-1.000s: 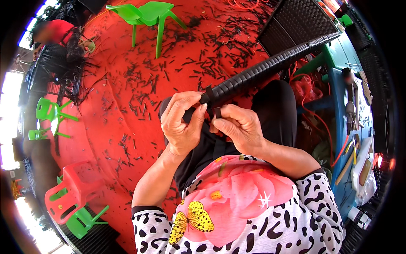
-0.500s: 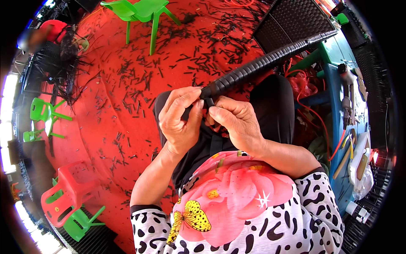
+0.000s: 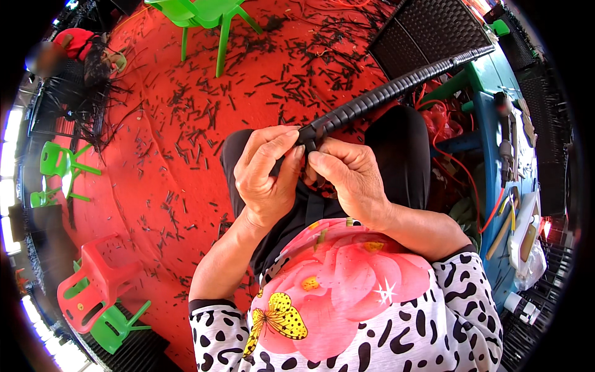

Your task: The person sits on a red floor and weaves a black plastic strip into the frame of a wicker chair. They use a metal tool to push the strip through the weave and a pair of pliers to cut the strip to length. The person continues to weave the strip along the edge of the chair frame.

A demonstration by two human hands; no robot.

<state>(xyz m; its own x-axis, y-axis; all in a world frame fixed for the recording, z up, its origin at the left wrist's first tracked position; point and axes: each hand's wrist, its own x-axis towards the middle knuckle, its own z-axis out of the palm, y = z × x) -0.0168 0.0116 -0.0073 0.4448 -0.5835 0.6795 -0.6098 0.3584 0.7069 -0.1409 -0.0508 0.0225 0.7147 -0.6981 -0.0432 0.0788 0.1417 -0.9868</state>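
A long bar wrapped in black strip [image 3: 365, 106] slants from the far right down to my lap, joined to a dark woven panel [image 3: 427, 37]. Around its near end close the fingers of my left hand [image 3: 268, 177], thumb beneath. My right hand [image 3: 350, 177] pinches a flat black strip [image 3: 311, 144] that hangs from that end, just under the wrapping. Both hands nearly meet there. What lies behind the fingers is hidden.
Cut black strip pieces litter the red floor covering [image 3: 167, 136]. A green chair [image 3: 214, 15] stands ahead, a red chair [image 3: 93, 288] at lower left. On the right, a blue table [image 3: 496, 248] bears tools. Another person [image 3: 80, 53] works at far left.
The strip at the bar's end now lies more across, closer to the bar, between my fingers. Both hands keep nearly the same place; the view has shifted slightly.
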